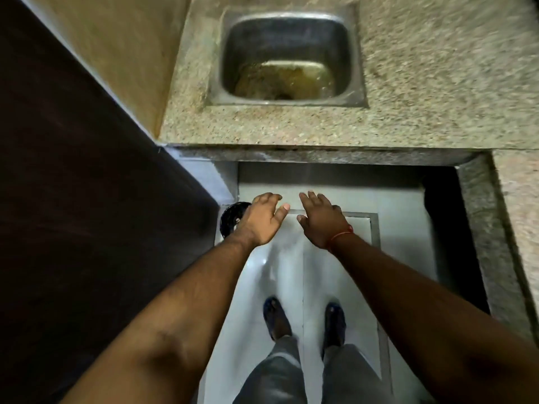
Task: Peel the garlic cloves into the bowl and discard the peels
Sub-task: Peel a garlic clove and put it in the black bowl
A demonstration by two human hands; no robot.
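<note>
Garlic cloves are nowhere in the frame, nor is the bowl or any loose peel, so we cannot read progress off the task's own things. What we do see is both of our hands held out over the pale floor in the middle of the frame, below the front edge of the speckled stone worktop [291,132]. Our left hand [264,218] has its fingers loosely spread and holds nothing; our right hand [320,218], with a red thread [341,236] at the wrist, is likewise spread and empty. Just to the left of the left hand, partly hidden behind it, sits a dark round container [232,218] on the floor; we judge it may be a bin, though its contents are too dark to make out. At the top of the frame the steel sink [291,27] is set into the worktop, with brownish water or residue at its bottom. Our feet in dark shoes [277,319] stand at the lower centre. With empty hands beside that container, we judge that we are probably at the discarding end of the task, but whether all the cloves are peeled we cannot tell.
</note>
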